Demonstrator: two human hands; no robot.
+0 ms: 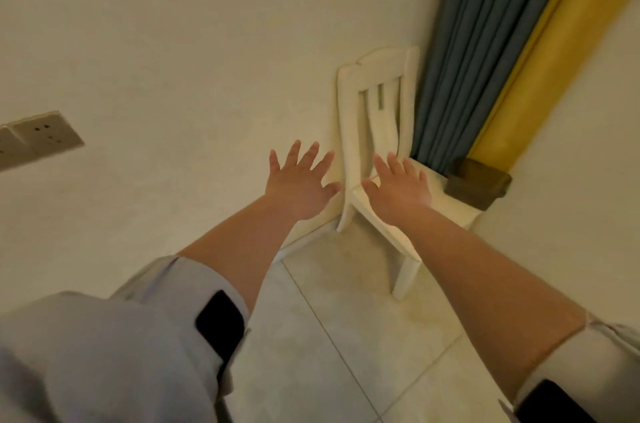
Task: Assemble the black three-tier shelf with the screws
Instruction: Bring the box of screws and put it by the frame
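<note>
Both forearms are bare from the wrist up to the elbow, with nothing worn on the left hand (300, 187) or the right hand (401, 187): no rings, watch or gloves show. The left sleeve (145, 311) is pale grey-lilac cloth, loose and wide, ending in a broad turned cuff with a stitched hem. A black rectangular patch (221, 322) sits on that cuff. The right sleeve (602, 346) is the same pale cloth, cut off by the picture's edge, and carries a like black patch (550, 403) at its lower end.
</note>
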